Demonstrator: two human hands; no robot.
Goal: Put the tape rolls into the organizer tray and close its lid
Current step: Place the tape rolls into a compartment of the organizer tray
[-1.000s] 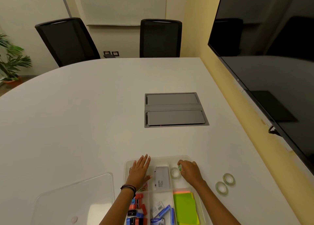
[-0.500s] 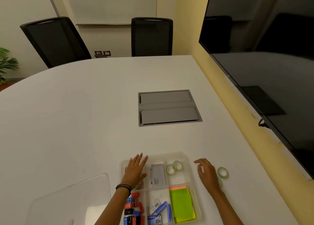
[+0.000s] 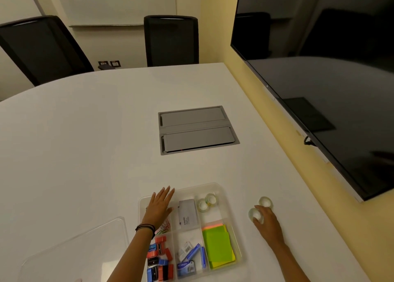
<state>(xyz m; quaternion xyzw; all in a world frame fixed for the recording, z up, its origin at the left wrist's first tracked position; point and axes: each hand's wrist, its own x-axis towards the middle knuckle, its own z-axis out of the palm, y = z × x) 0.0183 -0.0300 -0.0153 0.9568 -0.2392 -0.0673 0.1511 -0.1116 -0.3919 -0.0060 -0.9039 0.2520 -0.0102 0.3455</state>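
Note:
The clear organizer tray (image 3: 215, 186) sits at the table's near edge, and two clear tape rolls (image 3: 206, 202) lie in its far right compartment. Two more rolls rest on the table to its right: a nearer tape roll (image 3: 254, 214) and a farther tape roll (image 3: 265, 202). My right hand (image 3: 268, 222) curls over the nearer one, thumb and fingers around it while it rests on the table. My left hand (image 3: 158, 207) lies flat with fingers spread on the tray's far left compartment. The clear lid (image 3: 74, 245) lies on the table left of the tray.
The tray also holds a grey box (image 3: 187, 214), green sticky notes (image 3: 217, 244), staple boxes and red and blue sharpeners. A grey cable hatch (image 3: 197, 130) is set into the table's middle. A large dark screen (image 3: 319, 79) hangs on the right wall. Two black chairs stand at the far side.
My right hand left a roll in the tray's far right compartment, moved right across the table and closed around the nearer loose roll. My left hand stayed on the tray.

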